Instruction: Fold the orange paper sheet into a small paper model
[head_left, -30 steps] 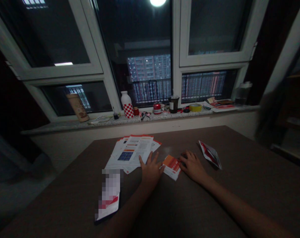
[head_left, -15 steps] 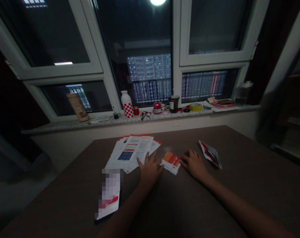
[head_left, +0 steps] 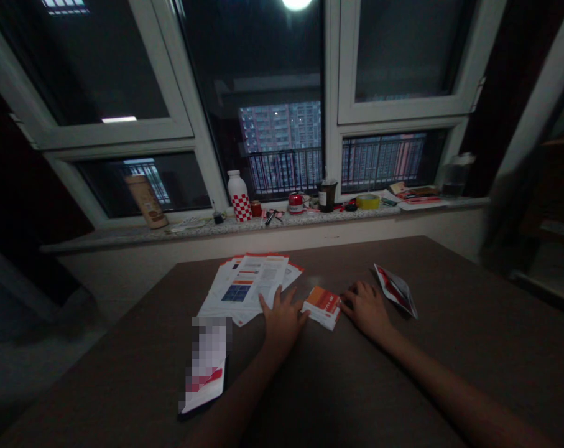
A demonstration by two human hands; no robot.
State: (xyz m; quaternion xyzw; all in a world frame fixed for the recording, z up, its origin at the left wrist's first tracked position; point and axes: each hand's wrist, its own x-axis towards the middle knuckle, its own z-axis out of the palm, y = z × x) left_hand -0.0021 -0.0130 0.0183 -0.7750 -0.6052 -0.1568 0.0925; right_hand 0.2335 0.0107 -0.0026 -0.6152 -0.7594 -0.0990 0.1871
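Note:
A small folded leaflet [head_left: 324,305] with an orange-red top and white lower part lies on the brown table between my hands. My left hand [head_left: 283,318] rests with fingers spread, its thumb at the leaflet's left edge. Those fingertips reach the near right corner of a fan of printed sheets [head_left: 237,289] with red edges. On the other side, my right hand [head_left: 368,311] lies on the table with bent, parted fingers, the nearest ones at the leaflet's right edge. A folded red-and-white paper piece [head_left: 396,290] stands partly open just beyond my right hand.
A phone [head_left: 207,367], its screen partly pixelated, lies left of my left forearm. Along the windowsill [head_left: 193,231] stand a checkered white bottle [head_left: 239,198], a tan cylinder [head_left: 146,202], a dark cup [head_left: 327,196] and a yellow tape roll [head_left: 367,201].
My left hand has shifted very slightly to the right. The leaflet and my right hand stay nearly where they were.

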